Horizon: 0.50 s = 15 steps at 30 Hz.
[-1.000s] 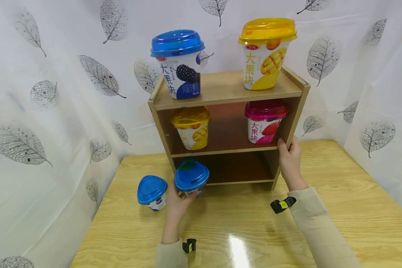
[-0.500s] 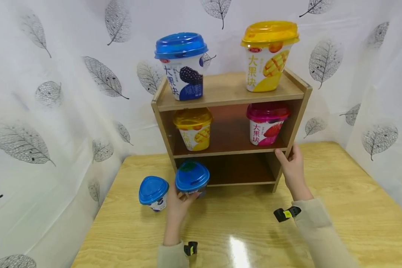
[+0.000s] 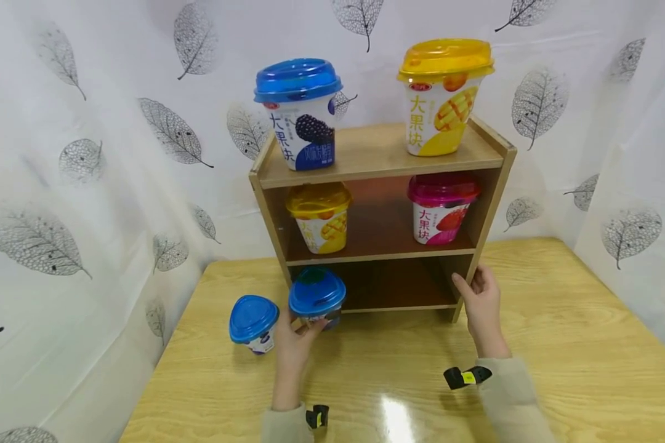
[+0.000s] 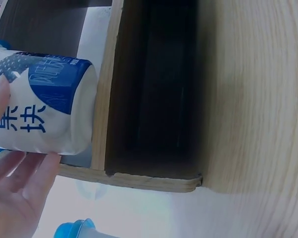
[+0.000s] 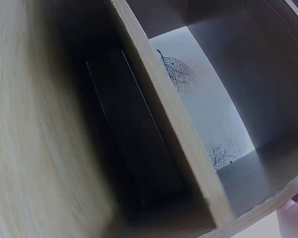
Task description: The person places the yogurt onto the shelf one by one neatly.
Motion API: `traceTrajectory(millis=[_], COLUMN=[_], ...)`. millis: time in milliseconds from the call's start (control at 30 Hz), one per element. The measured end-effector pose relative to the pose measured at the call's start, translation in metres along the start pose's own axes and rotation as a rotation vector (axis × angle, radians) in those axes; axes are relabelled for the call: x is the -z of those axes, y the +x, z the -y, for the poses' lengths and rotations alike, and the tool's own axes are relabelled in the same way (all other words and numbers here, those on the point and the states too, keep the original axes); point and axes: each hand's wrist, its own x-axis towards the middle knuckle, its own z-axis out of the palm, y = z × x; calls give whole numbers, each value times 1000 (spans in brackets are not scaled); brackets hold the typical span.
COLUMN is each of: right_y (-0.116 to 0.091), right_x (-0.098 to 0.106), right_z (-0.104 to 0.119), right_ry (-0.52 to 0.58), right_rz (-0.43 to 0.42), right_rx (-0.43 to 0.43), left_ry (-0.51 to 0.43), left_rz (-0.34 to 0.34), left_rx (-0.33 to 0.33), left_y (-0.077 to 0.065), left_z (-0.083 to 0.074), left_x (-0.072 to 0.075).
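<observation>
My left hand (image 3: 292, 344) grips a blue-lidded yogurt cup (image 3: 317, 295) at the left end of the bottom shelf board. In the left wrist view, the thumb and fingers lie on opposite sides of this yogurt cup (image 4: 49, 104), whose label shows a blackberry. On the right, my right hand (image 3: 483, 307) holds the side panel of the wooden shelf (image 3: 379, 147), thumb toward the front and fingers at the outer side. Only a bit of the right hand (image 5: 294, 215) appears in the right wrist view. Another blue-lidded yogurt cup (image 3: 253, 320) stands on the table left of the left hand.
Atop the shelf stand a blue-lidded cup (image 3: 305, 129) and a yellow-lidded cup (image 3: 443, 104). The middle level holds a yellow-lidded cup (image 3: 321, 224) at left and a pink-lidded cup (image 3: 442, 212) at right. A leaf-patterned curtain (image 3: 116, 197) hangs behind the wooden table (image 3: 227, 400).
My right hand has slid down along the shelf's right side panel. The left hand and its yogurt cup have stayed nearly in place. The head view has shifted slightly.
</observation>
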Motion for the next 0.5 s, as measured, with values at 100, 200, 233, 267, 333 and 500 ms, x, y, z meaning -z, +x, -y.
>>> traceTrajectory(millis=[100,200,233,267,333,500], right_y=[-1,-1,-1,-2,-2,0], right_x=[2,3,5,7,11,18], right_z=[-6,-11,-12,-13,-16,-21], right_ry=[24,46,41,24,-16,-89], right_rz=[-27,-44,-44,-38,-14,61], right_rx=[-27,-45,-46,-43,-22,55], left_ry=[-4,-28,-39,-46,-56,7], left_rz=[-26,-46,-49,-52,-61,-104], left_rx=[19,4,2,-1,-12,-43], left_y=[1,1,1,1,2,5], left_z=[1,2,3,3,4,3], left_x=[-2,-4,-6,-7,-9,-12])
